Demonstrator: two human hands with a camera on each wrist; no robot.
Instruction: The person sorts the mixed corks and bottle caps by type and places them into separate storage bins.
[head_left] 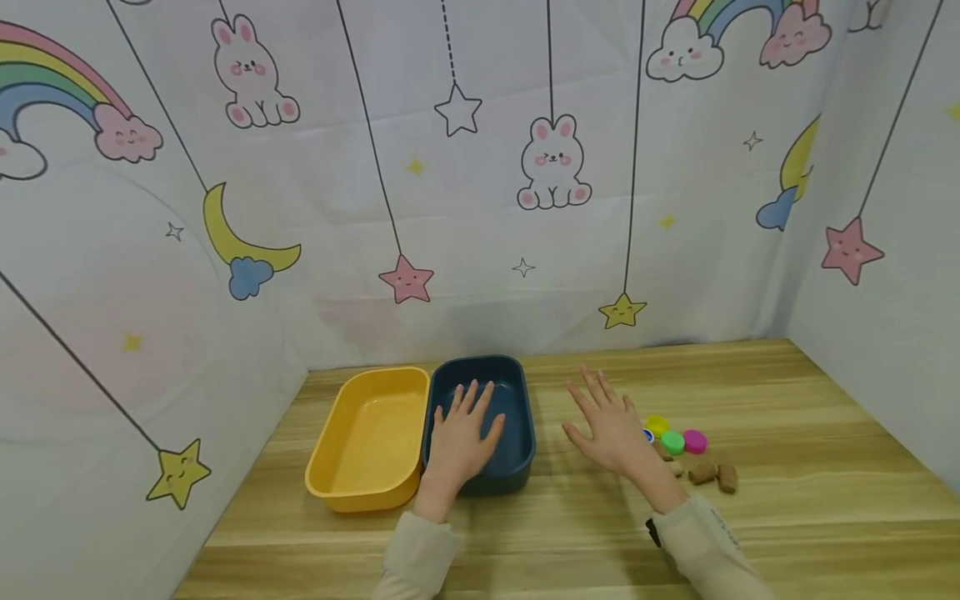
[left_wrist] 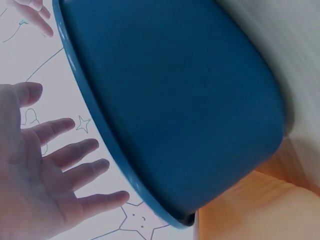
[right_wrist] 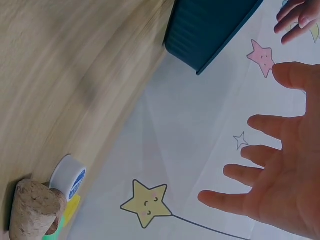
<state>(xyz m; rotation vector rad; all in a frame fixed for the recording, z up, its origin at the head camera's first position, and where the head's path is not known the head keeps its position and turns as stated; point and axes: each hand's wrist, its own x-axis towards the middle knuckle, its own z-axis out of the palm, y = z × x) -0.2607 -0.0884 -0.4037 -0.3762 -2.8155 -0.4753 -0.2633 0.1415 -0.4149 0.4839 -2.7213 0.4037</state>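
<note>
My left hand (head_left: 459, 437) hovers over the dark blue bin (head_left: 517, 433) with its fingers spread, holding nothing. In the left wrist view that hand (left_wrist: 55, 170) shows its palm, apart from the bin's rim. My right hand (head_left: 611, 425) is held above the table to the right of the bin, fingers spread, nothing in it. Beside and partly behind the right wrist lie several bottle caps: a yellow one (head_left: 657, 426), a green one (head_left: 672, 442), a magenta one (head_left: 695, 442) and a white and blue one (right_wrist: 70, 175). Several brown cork-like pieces (head_left: 727, 478) lie nearer; the forearm hides some.
A yellow bin (head_left: 322, 475) stands against the blue bin's left side. Both rest on the wood-grain table (head_left: 570, 542). A white printed cloth (head_left: 480, 225) hangs behind the table and along both sides.
</note>
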